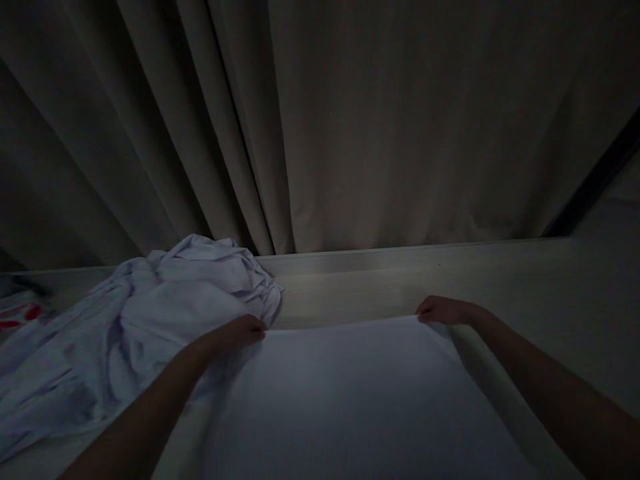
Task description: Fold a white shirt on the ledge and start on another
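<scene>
Sheet point(360, 393), white, smooth, spread flat on pale surface point(550, 280). Head view, the only one, dim. Far edge running left to right; long axis not determinable, near end out of frame. Left hand point(239, 332) pinching far-left corner, right hand point(443, 310) pinching far-right corner; hands well apart, both closed on the cloth, level with each other, neither nearer. Bulk of sheet lying toward the body from both hands. Crumpled cloth point(150, 307) heaped just left of left hand, touching or nearly so. Curtain point(350, 133) hanging behind surface. Red-marked item point(20, 313) at far left, unclear.
</scene>
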`<state>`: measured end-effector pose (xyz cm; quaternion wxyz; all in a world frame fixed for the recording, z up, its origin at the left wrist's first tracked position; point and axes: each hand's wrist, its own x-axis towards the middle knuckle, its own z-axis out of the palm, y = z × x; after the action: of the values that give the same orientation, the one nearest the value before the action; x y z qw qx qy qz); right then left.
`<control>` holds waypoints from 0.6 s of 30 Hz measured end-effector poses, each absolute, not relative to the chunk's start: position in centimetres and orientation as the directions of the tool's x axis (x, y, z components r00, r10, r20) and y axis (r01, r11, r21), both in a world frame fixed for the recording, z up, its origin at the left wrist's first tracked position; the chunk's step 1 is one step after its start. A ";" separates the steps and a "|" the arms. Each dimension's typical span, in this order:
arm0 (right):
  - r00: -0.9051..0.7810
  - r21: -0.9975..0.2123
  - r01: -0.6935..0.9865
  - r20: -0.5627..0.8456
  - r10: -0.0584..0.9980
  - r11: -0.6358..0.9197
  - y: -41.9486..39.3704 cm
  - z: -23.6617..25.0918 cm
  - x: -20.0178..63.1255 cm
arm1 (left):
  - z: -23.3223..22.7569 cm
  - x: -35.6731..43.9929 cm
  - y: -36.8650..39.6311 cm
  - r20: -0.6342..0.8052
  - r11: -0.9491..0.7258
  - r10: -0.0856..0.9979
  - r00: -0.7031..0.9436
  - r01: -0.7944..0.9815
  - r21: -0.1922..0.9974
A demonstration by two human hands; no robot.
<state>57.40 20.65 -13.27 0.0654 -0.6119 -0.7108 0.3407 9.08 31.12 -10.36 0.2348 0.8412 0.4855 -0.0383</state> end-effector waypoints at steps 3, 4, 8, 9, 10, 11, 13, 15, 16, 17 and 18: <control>-0.148 -0.512 0.858 -0.292 0.945 -0.024 21.8 -18.0 57.1 | -15.0 9.5 32.1 -0.312 -0.390 0.821 0.478 0.869 0.306; -0.124 -0.512 0.859 -0.266 0.956 -0.031 21.9 -18.9 57.1 | -15.8 9.3 32.1 -0.304 -0.383 0.828 0.471 0.872 0.305; -0.155 -0.525 0.851 -0.285 0.946 -0.019 21.1 -19.1 58.1 | -15.5 7.8 31.8 -0.314 -0.397 0.799 0.513 0.842 0.366; -0.174 -0.533 0.846 -0.303 0.937 -0.015 21.0 -18.7 58.3 | -14.9 7.4 31.8 -0.308 -0.402 0.789 0.532 0.825 0.397; -0.187 -0.548 0.837 -0.309 0.933 -0.014 20.8 -18.2 58.5 | -14.4 7.1 31.8 -0.298 -0.403 0.783 0.547 0.810 0.427; -0.191 -0.569 0.822 -0.302 0.934 -0.016 20.8 -17.9 58.6 | -14.0 6.9 31.9 -0.285 -0.402 0.780 0.557 0.795 0.455; -0.174 -0.612 0.790 -0.272 0.946 -0.030 20.9 -17.5 58.4 | -13.7 7.3 32.0 -0.285 -0.397 0.788 0.545 0.804 0.442; -0.109 -0.593 0.803 -0.258 0.960 -0.068 21.1 -17.7 57.8 | -13.7 8.4 31.8 -0.311 -0.379 0.820 0.480 0.863 0.335; -0.049 -0.540 0.836 -0.244 0.968 -0.094 21.0 -17.8 57.4 | -13.6 9.1 31.4 -0.309 -0.365 0.844 0.439 0.891 0.268; 0.020 -0.469 0.875 -0.210 0.978 -0.119 20.7 -17.9 56.9 | -13.5 9.7 30.7 -0.290 -0.357 0.867 0.406 0.911 0.207; 0.082 -0.400 0.907 -0.148 0.986 -0.136 20.1 -17.9 56.5 | -13.3 10.0 29.7 -0.238 -0.360 0.889 0.391 0.918 0.164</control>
<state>56.53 20.10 -17.92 0.1025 -0.7285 -0.6493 0.1928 10.05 29.66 -13.27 0.1356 0.8230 0.5490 -0.0541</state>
